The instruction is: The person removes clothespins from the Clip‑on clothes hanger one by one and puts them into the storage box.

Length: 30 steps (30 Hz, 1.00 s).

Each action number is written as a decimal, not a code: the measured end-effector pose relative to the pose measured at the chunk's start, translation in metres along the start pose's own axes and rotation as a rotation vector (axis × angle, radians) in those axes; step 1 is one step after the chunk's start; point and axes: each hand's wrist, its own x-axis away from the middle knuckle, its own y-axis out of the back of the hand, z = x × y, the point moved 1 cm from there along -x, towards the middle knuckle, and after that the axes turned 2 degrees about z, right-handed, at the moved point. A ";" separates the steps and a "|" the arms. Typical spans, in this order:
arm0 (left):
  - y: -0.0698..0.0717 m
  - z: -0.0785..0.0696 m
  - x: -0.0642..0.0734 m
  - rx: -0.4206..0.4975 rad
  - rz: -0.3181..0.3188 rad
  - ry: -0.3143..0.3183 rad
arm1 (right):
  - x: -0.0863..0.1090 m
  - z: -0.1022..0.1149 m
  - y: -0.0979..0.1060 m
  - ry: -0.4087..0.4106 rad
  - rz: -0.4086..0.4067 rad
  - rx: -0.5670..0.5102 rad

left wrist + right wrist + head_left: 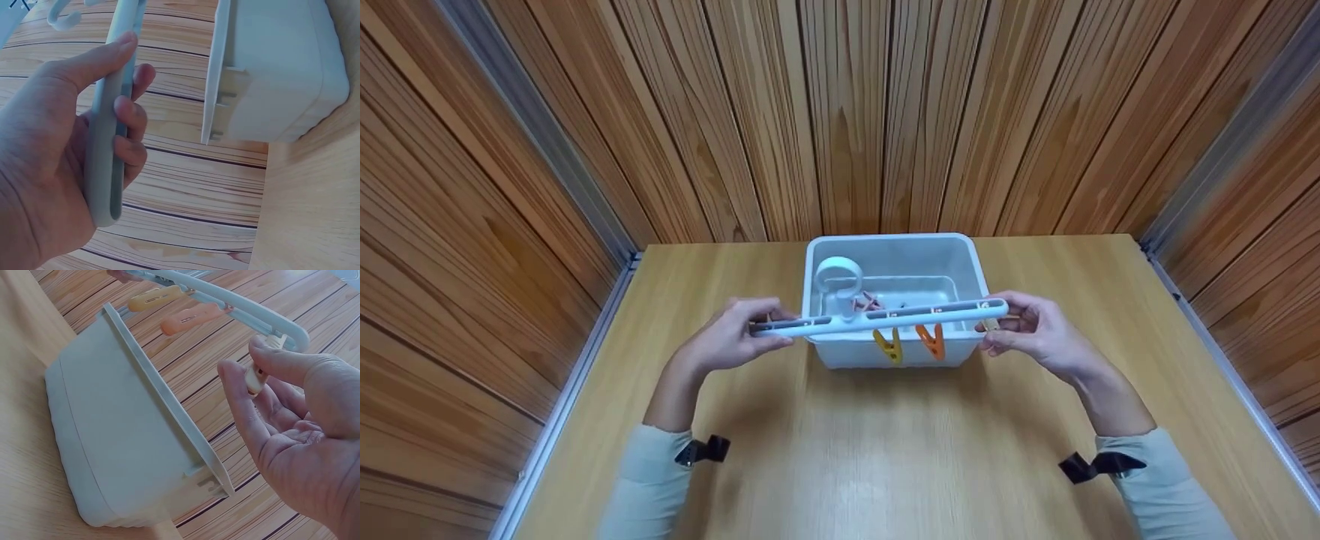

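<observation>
A light blue clip hanger (817,327) is held level above a white plastic bin (847,354), with its round hook (855,271) pointing up. My left hand (727,335) grips the hanger's left end, thumb on one side and fingers curled round the other. A yellow clothespin (891,348) and an orange clothespin (934,342) hang from the bar. At the right end, my right hand (1046,334) pinches a cream clothespin (255,380) between thumb and forefinger. The top of that clothespin meets the underside of the bar's end in the right wrist view.
Small pinkish pieces (867,302) lie inside the bin, partly hidden behind the bar. The bin stands at the back of the wooden table (855,450), near the wood-panelled back wall (847,135). Similar panels and metal rails flank both sides.
</observation>
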 end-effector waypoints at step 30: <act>-0.015 0.001 0.002 0.017 -0.071 0.013 | -0.005 0.007 -0.005 0.023 -0.247 0.020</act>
